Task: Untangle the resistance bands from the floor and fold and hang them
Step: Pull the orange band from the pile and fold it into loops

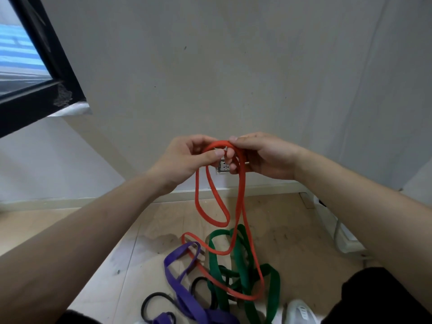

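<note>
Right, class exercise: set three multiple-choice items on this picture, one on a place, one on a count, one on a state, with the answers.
1. Where does the green band lie? A on the floor; B on the window ledge; C over a wrist.
2. How many band colours show? A two; B three; C four.
3. How is the red band? A wholly on the floor; B held up by both hands; C hung on a hook.
Answers: 1 A, it lies in the tangle on the boards. 2 C, red, green, a purple band and a black band. 3 B, the left hand and right hand grip its top, lower loops trailing onto the pile.
</note>
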The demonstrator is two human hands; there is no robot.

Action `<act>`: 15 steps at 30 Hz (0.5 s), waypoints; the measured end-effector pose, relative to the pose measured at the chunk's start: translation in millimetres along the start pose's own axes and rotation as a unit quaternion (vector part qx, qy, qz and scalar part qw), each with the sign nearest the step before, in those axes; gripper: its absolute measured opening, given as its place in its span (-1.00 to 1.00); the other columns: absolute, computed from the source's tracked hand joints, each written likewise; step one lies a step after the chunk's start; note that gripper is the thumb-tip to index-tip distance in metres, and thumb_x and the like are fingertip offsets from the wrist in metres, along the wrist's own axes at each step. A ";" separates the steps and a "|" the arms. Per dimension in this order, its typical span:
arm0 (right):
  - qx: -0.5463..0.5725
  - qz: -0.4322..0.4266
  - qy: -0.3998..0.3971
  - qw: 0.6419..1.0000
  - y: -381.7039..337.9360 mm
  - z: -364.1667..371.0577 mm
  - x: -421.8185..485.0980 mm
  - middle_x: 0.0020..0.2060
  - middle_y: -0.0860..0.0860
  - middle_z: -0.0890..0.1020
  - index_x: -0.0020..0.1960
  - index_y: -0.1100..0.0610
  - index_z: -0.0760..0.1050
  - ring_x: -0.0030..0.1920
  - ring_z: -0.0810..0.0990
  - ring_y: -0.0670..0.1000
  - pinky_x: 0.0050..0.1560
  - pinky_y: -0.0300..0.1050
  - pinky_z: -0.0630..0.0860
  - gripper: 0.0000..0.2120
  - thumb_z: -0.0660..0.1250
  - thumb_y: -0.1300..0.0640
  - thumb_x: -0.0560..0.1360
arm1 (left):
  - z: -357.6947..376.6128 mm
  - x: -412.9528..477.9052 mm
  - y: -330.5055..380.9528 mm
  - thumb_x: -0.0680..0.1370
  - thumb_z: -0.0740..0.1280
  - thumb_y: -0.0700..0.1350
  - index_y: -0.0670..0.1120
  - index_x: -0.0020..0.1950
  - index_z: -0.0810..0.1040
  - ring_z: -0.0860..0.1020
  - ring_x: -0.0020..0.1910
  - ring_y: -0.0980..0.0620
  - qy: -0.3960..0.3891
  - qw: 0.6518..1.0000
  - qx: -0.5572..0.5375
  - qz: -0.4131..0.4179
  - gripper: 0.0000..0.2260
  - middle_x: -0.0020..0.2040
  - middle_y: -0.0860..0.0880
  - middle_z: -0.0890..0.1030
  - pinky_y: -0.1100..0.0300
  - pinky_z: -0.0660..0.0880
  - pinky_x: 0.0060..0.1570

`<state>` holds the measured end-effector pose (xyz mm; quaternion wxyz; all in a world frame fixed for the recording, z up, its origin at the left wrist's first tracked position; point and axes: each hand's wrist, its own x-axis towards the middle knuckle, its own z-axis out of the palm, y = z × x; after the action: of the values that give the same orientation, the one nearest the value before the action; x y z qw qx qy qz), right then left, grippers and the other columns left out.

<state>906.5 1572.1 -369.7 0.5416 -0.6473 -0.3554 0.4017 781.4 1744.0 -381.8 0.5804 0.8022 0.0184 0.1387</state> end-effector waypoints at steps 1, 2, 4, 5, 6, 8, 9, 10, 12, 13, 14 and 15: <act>0.002 0.001 -0.006 1.000 1.5 0.0 0.7 -0.15 0.08 0.63 -0.07 0.16 0.62 -0.13 0.62 0.04 0.29 0.17 0.51 -0.68 0.18 0.05 0.68 | 0.3 -0.2 -0.1 0.53 0.44 -0.19 -0.11 0.07 0.66 0.67 -0.15 0.14 0.011 1.000 0.000 0.006 -0.86 -0.16 0.06 0.72 0.33 0.56 -0.10; 0.004 0.003 -0.014 1.000 2.5 -0.2 1.1 -0.14 0.08 0.63 -0.07 0.15 0.62 -0.11 0.62 0.05 0.30 0.18 0.50 -0.69 0.18 0.04 0.68 | 0.2 -0.5 -0.1 0.53 0.44 -0.20 -0.12 0.07 0.67 0.66 -0.17 0.16 0.022 1.000 0.002 0.012 -0.87 -0.18 0.07 0.71 0.34 0.56 -0.12; 0.003 0.006 -0.030 1.000 4.5 -0.5 2.3 -0.11 0.10 0.64 -0.09 0.13 0.62 -0.07 0.62 0.08 0.31 0.19 0.49 -0.68 0.19 0.02 0.68 | -1.5 -0.5 0.2 0.53 0.44 -0.19 -0.14 0.07 0.67 0.65 -0.19 0.17 0.040 0.999 0.010 0.022 -0.87 -0.18 0.07 0.71 0.34 0.56 -0.13; 0.004 0.008 -0.038 0.999 6.0 -0.5 3.3 -0.09 0.11 0.65 -0.10 0.12 0.63 -0.05 0.63 0.09 0.30 0.18 0.50 -0.68 0.20 0.00 0.67 | -2.6 0.2 0.6 0.52 0.44 -0.19 -0.14 0.07 0.68 0.65 -0.19 0.16 0.049 0.998 0.009 0.024 -0.86 -0.17 0.05 0.71 0.34 0.56 -0.12; 0.004 0.011 -0.045 0.999 7.3 -0.8 3.9 -0.07 0.12 0.66 -0.10 0.11 0.63 -0.02 0.64 0.10 0.29 0.16 0.52 -0.68 0.21 -0.02 0.66 | -4.4 1.0 1.1 0.52 0.44 -0.18 -0.14 0.06 0.68 0.65 -0.18 0.14 0.059 0.998 0.006 0.026 -0.86 -0.15 0.03 0.71 0.32 0.57 -0.11; 0.002 0.022 -0.059 0.998 10.7 -2.1 4.9 -0.04 0.12 0.66 -0.10 0.11 0.63 0.04 0.65 0.12 0.26 0.11 0.53 -0.69 0.23 -0.05 0.62 | -10.7 3.4 1.4 0.47 0.46 -0.13 -0.11 0.04 0.68 0.65 -0.17 0.10 0.082 0.996 -0.023 0.028 -0.84 -0.15 0.00 0.71 0.29 0.58 -0.08; 0.000 0.029 -0.066 0.997 12.7 -3.6 5.1 -0.03 0.12 0.67 -0.10 0.11 0.63 0.08 0.65 0.14 0.26 0.10 0.52 -0.70 0.24 -0.06 0.60 | -15.1 4.7 1.4 0.44 0.46 -0.10 -0.09 0.03 0.68 0.65 -0.17 0.10 0.095 0.994 -0.049 0.028 -0.81 -0.16 0.00 0.71 0.28 0.58 -0.06; -0.004 0.036 -0.074 0.997 15.4 -5.6 5.4 -0.01 0.13 0.67 -0.09 0.11 0.63 0.11 0.64 0.15 0.29 0.12 0.51 -0.71 0.26 -0.06 0.59 | -20.5 6.2 1.5 0.41 0.46 -0.08 -0.09 0.03 0.68 0.65 -0.18 0.10 0.106 0.991 -0.079 0.028 -0.78 -0.17 0.01 0.71 0.27 0.57 -0.05; -0.016 0.050 -0.084 0.995 21.5 -10.2 5.7 0.03 0.15 0.66 -0.08 0.11 0.63 0.17 0.63 0.19 0.36 0.17 0.48 -0.72 0.27 -0.06 0.58 | -33.0 9.4 0.8 0.40 0.45 -0.10 -0.12 0.04 0.67 0.63 -0.22 0.11 0.136 0.981 -0.135 0.023 -0.76 -0.21 0.03 0.70 0.27 0.56 -0.05; -0.025 0.059 -0.087 0.994 24.3 -12.4 5.7 0.05 0.17 0.66 -0.07 0.11 0.64 0.20 0.62 0.21 0.37 0.19 0.47 -0.72 0.26 -0.05 0.60 | -39.7 10.6 0.4 0.42 0.45 -0.12 -0.14 0.05 0.66 0.62 -0.23 0.11 0.154 0.975 -0.159 0.021 -0.78 -0.23 0.03 0.69 0.28 0.56 -0.05; -0.033 0.067 -0.090 0.993 26.5 -14.2 5.9 0.08 0.18 0.65 -0.07 0.10 0.64 0.22 0.61 0.22 0.37 0.19 0.46 -0.71 0.24 -0.04 0.61 | -45.9 11.4 -0.3 0.46 0.44 -0.15 -0.15 0.05 0.66 0.61 -0.24 0.11 0.170 0.969 -0.179 0.020 -0.81 -0.25 0.04 0.68 0.29 0.56 -0.05; -0.039 0.072 -0.093 0.992 27.8 -15.5 5.9 0.09 0.19 0.65 -0.08 0.09 0.65 0.23 0.61 0.22 0.37 0.19 0.46 -0.71 0.23 -0.04 0.62 | -51.0 11.9 -1.8 0.50 0.42 -0.19 -0.15 0.05 0.65 0.61 -0.24 0.12 0.185 0.964 -0.191 0.019 -0.86 -0.26 0.04 0.68 0.29 0.56 -0.05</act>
<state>923.7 1566.5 -396.6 0.4501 -0.6515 -0.3726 0.4839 780.7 1794.1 -366.4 0.7068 0.6367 0.0831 0.2967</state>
